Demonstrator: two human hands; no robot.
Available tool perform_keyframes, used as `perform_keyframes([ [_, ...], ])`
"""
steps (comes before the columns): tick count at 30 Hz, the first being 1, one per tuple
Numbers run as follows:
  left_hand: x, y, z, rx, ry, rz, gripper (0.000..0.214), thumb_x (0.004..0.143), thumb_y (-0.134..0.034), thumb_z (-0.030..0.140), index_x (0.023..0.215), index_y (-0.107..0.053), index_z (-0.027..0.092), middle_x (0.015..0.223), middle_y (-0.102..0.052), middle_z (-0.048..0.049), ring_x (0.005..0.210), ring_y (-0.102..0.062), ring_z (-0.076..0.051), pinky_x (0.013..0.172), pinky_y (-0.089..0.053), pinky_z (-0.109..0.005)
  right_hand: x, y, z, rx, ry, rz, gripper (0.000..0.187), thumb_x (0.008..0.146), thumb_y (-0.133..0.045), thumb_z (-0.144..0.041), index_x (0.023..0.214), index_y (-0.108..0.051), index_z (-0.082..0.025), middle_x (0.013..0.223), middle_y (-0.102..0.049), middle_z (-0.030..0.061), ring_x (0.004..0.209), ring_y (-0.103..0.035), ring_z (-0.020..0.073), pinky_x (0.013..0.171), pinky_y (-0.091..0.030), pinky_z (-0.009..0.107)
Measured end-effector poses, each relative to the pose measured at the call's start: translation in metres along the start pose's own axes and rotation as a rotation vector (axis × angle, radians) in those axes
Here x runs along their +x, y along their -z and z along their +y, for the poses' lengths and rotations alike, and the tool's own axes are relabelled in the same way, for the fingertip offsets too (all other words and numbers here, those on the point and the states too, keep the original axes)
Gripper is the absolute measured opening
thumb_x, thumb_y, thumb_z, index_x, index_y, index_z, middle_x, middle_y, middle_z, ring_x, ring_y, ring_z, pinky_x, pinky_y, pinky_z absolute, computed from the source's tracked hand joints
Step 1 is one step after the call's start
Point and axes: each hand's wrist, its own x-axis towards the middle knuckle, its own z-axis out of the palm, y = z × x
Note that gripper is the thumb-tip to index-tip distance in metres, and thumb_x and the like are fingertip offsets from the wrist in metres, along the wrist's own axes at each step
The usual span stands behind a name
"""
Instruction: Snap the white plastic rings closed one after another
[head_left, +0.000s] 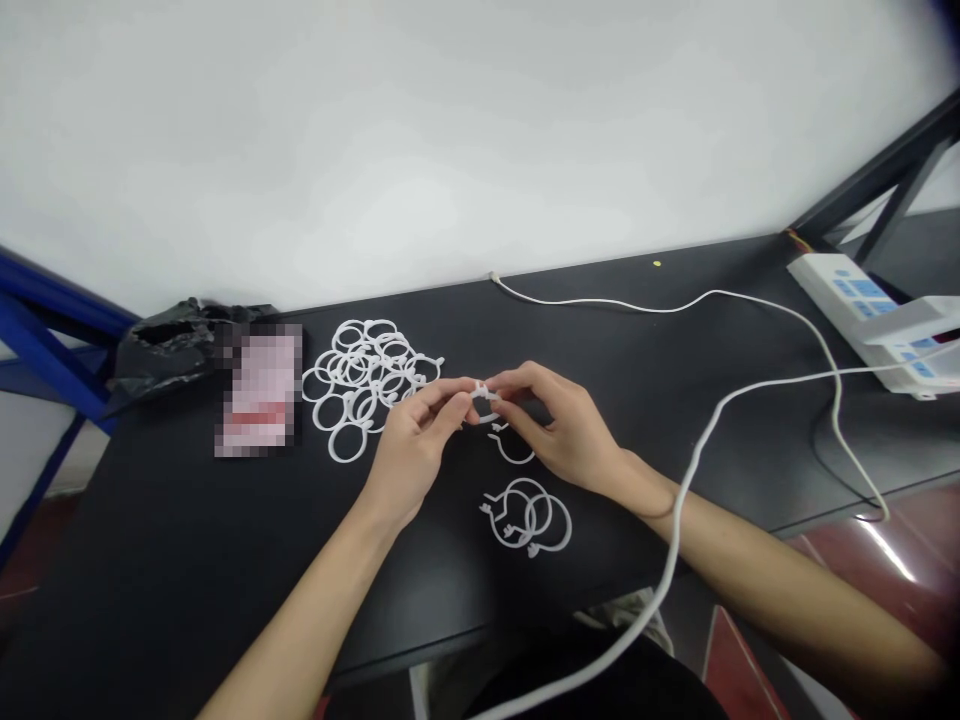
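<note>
Both hands meet over the middle of the black table (pixel 187 560). My left hand (pixel 414 445) and my right hand (pixel 559 425) pinch the same white plastic ring (pixel 485 403) between their fingertips, just above the tabletop. A single open ring (pixel 512 447) lies right under my right hand. Three more rings (pixel 529 517) lie overlapped a little nearer to me. A heap of several white rings (pixel 365 382) sits to the left of my left hand.
A blurred pink packet (pixel 260 397) and a crumpled black bag (pixel 176 343) lie at the left. A white cable (pixel 701 455) crosses the right side, past my right forearm. A white device with blue buttons (pixel 881 320) stands at the far right. A white wall backs the table.
</note>
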Motion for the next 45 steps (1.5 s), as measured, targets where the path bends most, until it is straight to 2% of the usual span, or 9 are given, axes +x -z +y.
perform_keyframes([
  [3,0.0,0.0,0.003,0.152,-0.039,0.003,0.02,0.09,-0.062,0.035,0.102,-0.07,0.022,0.083,-0.069,0.0004,0.085,-0.063,-0.014,0.085,-0.046,-0.028,0.0,0.001,0.001,0.003,-0.008,-0.007,0.014,0.094,-0.057,-0.021,0.108,-0.06,-0.02,0.099,-0.068,0.004,0.082,-0.065,0.0128,0.074,-0.055,0.027],
  [8,-0.003,-0.003,0.006,0.404,-0.102,0.023,0.023,0.091,-0.059,0.034,0.111,-0.068,0.025,0.111,-0.07,-0.0023,0.094,-0.065,-0.017,0.083,-0.048,-0.031,0.001,0.0,0.003,-0.032,-0.034,0.044,0.015,0.092,-0.06,-0.02,0.107,-0.062,-0.021,0.089,-0.067,0.0012,0.079,-0.065,0.0119,0.072,-0.055,0.025],
  [15,-0.003,-0.003,0.003,0.647,-0.167,0.085,0.019,0.094,-0.054,0.025,0.105,-0.07,0.023,0.088,-0.073,0.0002,0.078,-0.066,-0.015,0.072,-0.049,-0.03,0.002,-0.001,0.002,0.107,-0.118,0.031,0.028,0.09,-0.065,-0.026,0.116,-0.058,-0.022,0.09,-0.067,0.0013,0.078,-0.066,0.0124,0.072,-0.057,0.026],
  [18,-0.004,-0.003,0.002,0.743,-0.276,0.096,0.018,0.093,-0.056,0.021,0.103,-0.071,0.023,0.088,-0.072,-0.0004,0.077,-0.065,-0.015,0.073,-0.051,-0.03,0.003,0.002,0.0,0.132,-0.111,0.008,0.027,0.091,-0.064,-0.028,0.117,-0.059,-0.021,0.092,-0.067,0.0021,0.078,-0.066,0.0118,0.07,-0.057,0.025],
  [21,-0.005,-0.005,0.0,0.819,-0.418,0.095,0.018,0.093,-0.057,0.018,0.103,-0.072,0.02,0.087,-0.073,-0.0017,0.077,-0.063,-0.016,0.076,-0.052,-0.032,0.003,0.004,-0.002,0.112,-0.09,-0.04,0.02,0.091,-0.063,-0.03,0.109,-0.064,-0.019,0.091,-0.067,0.0024,0.077,-0.065,0.0112,0.069,-0.055,0.024],
  [26,-0.007,-0.008,0.001,0.854,-0.503,0.079,0.021,0.093,-0.056,0.02,0.109,-0.068,0.016,0.09,-0.072,-0.0041,0.082,-0.062,-0.018,0.081,-0.052,-0.035,0.003,0.006,-0.003,0.086,-0.119,-0.033,0.014,0.092,-0.062,-0.031,0.098,-0.066,-0.02,0.09,-0.071,0.0019,0.074,-0.064,0.0116,0.065,-0.051,0.023],
  [33,-0.01,-0.009,-0.001,0.919,-0.553,0.028,0.037,0.091,-0.059,0.036,0.125,-0.058,0.02,0.116,-0.066,-0.0079,0.109,-0.058,-0.024,0.099,-0.046,-0.045,0.003,0.006,-0.002,0.041,-0.132,0.014,0.013,0.092,-0.062,-0.031,0.09,-0.066,-0.02,0.082,-0.07,0.0009,0.067,-0.061,0.0113,0.057,-0.047,0.023],
  [38,-0.008,-0.008,-0.005,0.916,-0.576,-0.009,0.036,0.091,-0.06,0.035,0.124,-0.058,0.019,0.113,-0.067,-0.0077,0.106,-0.058,-0.024,0.097,-0.047,-0.043,0.005,0.008,-0.003,0.016,-0.063,0.009,0.012,0.093,-0.061,-0.029,0.087,-0.065,-0.02,0.081,-0.069,0.0009,0.069,-0.062,0.0117,0.062,-0.048,0.024],
  [45,-0.008,-0.008,-0.001,0.844,-0.519,-0.058,0.032,0.09,-0.062,0.039,0.115,-0.062,0.018,0.103,-0.068,-0.0055,0.098,-0.058,-0.021,0.091,-0.047,-0.037,0.004,0.008,-0.004,0.02,-0.034,0.007,0.011,0.093,-0.06,-0.027,0.086,-0.064,-0.02,0.081,-0.07,-0.0001,0.069,-0.063,0.0109,0.063,-0.049,0.023],
])
